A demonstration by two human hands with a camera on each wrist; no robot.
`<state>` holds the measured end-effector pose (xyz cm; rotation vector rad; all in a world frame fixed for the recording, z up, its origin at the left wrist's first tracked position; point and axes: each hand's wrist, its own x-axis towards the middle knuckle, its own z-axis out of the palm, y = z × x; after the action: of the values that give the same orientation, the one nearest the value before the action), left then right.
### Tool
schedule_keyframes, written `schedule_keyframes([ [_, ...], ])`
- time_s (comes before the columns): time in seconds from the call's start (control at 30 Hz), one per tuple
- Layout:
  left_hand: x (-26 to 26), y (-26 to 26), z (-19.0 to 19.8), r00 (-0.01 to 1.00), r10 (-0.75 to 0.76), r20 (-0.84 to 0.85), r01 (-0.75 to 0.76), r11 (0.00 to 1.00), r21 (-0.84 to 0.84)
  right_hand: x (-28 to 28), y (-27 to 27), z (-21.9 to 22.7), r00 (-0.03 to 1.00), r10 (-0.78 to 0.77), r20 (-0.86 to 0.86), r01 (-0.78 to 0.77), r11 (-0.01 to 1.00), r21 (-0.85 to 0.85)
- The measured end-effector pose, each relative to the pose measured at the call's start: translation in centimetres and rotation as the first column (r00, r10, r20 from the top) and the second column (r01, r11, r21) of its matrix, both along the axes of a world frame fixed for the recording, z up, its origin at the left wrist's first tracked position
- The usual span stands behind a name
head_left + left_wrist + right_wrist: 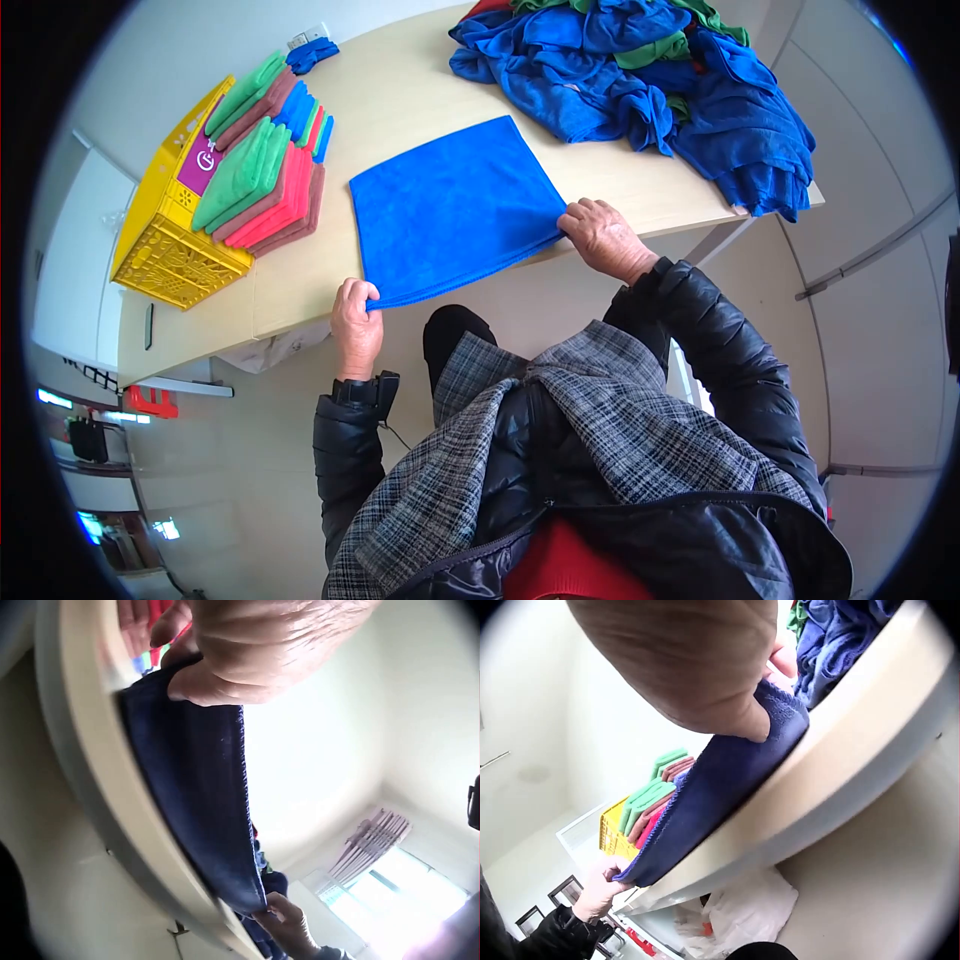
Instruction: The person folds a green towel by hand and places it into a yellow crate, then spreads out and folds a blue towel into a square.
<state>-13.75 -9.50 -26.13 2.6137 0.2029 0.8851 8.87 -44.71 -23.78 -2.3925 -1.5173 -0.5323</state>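
Note:
A blue cloth (455,205) lies spread over the table, its near edge raised at the table's front. My left hand (356,322) pinches the near left corner between thumb and fingers. At the near right corner, my right hand (604,236) grips the cloth the same way. Between the two hands the stitched edge runs nearly straight; in the left wrist view the cloth (199,780) hangs as a dark band along the table edge. In the right wrist view the thumb of my right hand (697,667) presses on the cloth's corner.
Folded green, red, brown and blue cloths (255,180) stand in stacks at the left, beside a yellow crate (180,250). A heap of crumpled blue and green cloths (640,90) covers the far right of the table (400,90). Under the table is a white plastic bag (750,907).

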Motion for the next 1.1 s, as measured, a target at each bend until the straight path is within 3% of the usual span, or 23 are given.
schedule_keyframes([
  [0.13, 0.8, 2.7, 5.7, 0.996, -0.051, 0.077, 0.062, 0.988, -0.141, 0.8, 1.0, 6.2, 0.997, 0.066, 0.040, -0.071, 0.985, 0.159],
  [0.2, 1.2, 3.3, 10.3, 0.950, -0.143, 0.276, 0.174, 0.981, -0.091, 0.1, 1.3, 10.8, 0.994, 0.087, 0.061, -0.099, 0.965, 0.242],
  [0.23, 1.3, 3.7, 12.0, 0.947, -0.144, 0.286, 0.175, 0.981, -0.087, -0.1, 1.3, 12.8, 0.993, 0.096, 0.071, -0.112, 0.953, 0.282],
  [0.3, 1.5, 4.3, 14.8, 0.913, -0.147, 0.381, 0.231, 0.955, -0.186, -0.2, 1.1, 16.3, 0.991, 0.094, 0.099, -0.119, 0.950, 0.290],
  [0.47, 3.5, 6.0, 19.8, 0.928, -0.128, 0.350, 0.237, 0.927, -0.292, 2.1, 2.0, 20.2, 0.986, 0.084, 0.146, -0.127, 0.941, 0.315],
  [0.67, 11.4, 10.2, 19.2, 0.939, -0.175, 0.295, 0.237, 0.953, -0.191, 8.3, 4.9, 19.5, 0.975, 0.043, 0.219, -0.098, 0.964, 0.246],
  [0.8, 14.2, 11.7, 20.6, 0.921, -0.184, 0.342, 0.268, 0.938, -0.218, 9.9, 5.8, 21.5, 0.955, -0.038, 0.294, -0.054, 0.953, 0.300],
  [0.9, 13.6, 11.6, 22.9, 0.900, -0.102, 0.424, 0.210, 0.954, -0.215, 9.6, 6.0, 23.6, 0.889, -0.132, 0.438, -0.079, 0.899, 0.431],
  [0.93, 13.4, 11.3, 22.5, 0.902, -0.100, 0.420, 0.208, 0.953, -0.219, 9.1, 6.0, 23.2, 0.891, -0.130, 0.434, -0.078, 0.900, 0.429],
  [1.03, 11.6, 10.1, 19.0, 0.837, -0.152, 0.525, 0.136, 0.988, 0.069, 6.5, 5.7, 20.7, 0.905, -0.024, 0.425, -0.173, 0.891, 0.419],
  [1.1, 10.4, 9.6, 13.1, 0.922, -0.097, 0.374, 0.070, 0.994, 0.084, 6.4, 5.8, 15.3, 0.921, 0.039, 0.389, -0.189, 0.915, 0.356],
])
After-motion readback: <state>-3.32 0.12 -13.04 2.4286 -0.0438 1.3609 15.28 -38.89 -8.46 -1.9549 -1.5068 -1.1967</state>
